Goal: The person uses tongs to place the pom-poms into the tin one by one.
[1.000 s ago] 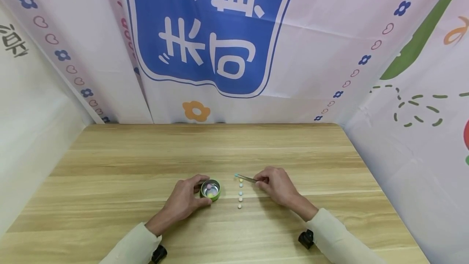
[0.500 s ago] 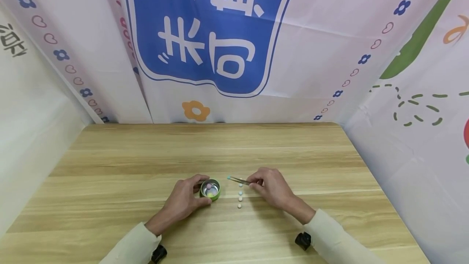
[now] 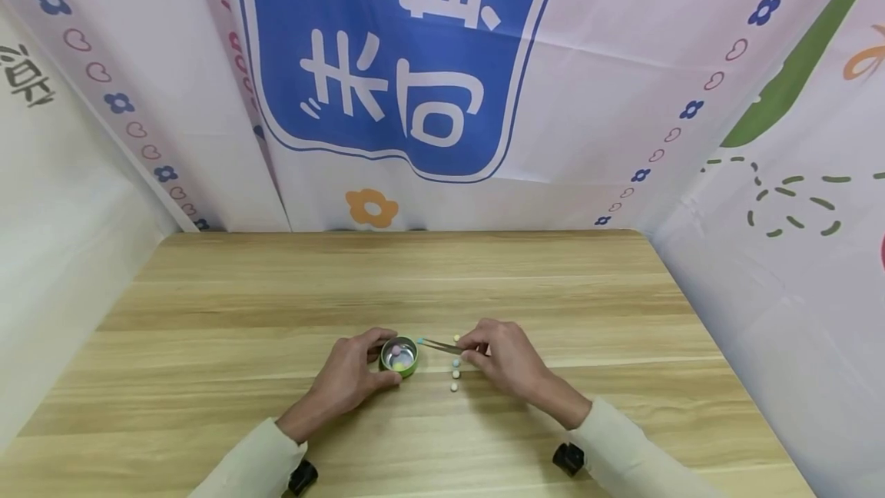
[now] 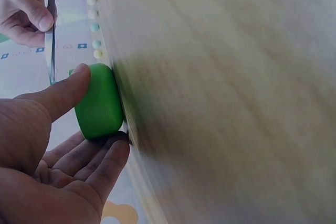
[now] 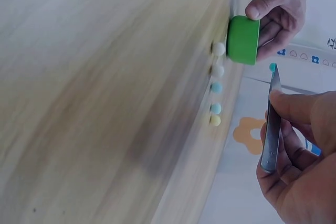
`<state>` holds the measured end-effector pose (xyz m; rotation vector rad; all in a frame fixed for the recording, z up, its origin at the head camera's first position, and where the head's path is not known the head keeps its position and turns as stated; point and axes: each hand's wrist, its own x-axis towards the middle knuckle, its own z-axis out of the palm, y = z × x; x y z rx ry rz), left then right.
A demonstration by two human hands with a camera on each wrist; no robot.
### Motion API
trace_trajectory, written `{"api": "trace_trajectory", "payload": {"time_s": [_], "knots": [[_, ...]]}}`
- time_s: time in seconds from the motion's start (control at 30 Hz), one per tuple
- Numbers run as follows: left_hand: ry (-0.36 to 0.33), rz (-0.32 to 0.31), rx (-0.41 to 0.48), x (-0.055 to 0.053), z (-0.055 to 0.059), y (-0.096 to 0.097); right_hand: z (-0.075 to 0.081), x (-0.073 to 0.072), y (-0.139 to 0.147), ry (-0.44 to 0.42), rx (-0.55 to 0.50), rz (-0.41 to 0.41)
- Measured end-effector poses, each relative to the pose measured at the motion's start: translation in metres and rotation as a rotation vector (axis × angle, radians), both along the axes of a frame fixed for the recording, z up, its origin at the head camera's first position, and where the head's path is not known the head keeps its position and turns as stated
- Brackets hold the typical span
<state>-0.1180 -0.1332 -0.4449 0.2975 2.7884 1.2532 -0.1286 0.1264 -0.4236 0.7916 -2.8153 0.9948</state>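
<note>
My left hand (image 3: 350, 376) holds a small round green tin (image 4: 100, 103) between thumb and fingers on the table. Inside the tin, the head view shows a pink ball (image 3: 396, 350) and a yellow one (image 3: 399, 366). My right hand (image 3: 503, 356) pinches metal tweezers (image 5: 272, 124), whose tips grip a small turquoise ball (image 5: 272, 67). That ball is raised above the table, right at the tin's rim in the head view. Between the hands runs a row of small balls: white (image 5: 218, 49), light blue (image 5: 216, 87) and yellow (image 5: 215, 120). The tweezers and right hand partly cover the row in the head view.
The wooden table (image 3: 276, 275) reaches back to a printed cloth backdrop (image 3: 588, 114). Cloth walls stand at the left and right sides. A black wrist device (image 3: 569, 458) is at the right sleeve, and another black device (image 3: 302, 476) at the left.
My right hand has moved left with the tweezers, carrying the turquoise ball from the far end of the row to the tin's rim. My left hand stays on the tin.
</note>
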Motion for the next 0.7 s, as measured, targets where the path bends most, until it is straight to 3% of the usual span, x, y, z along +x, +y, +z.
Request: {"api": "trace_trajectory", "payload": {"time_s": [0.7], "knots": [[0.000,-0.001,-0.002,0.0002,0.0006,0.0002,0.0011,0.0044,-0.0096,0.023,0.003,0.047]]}}
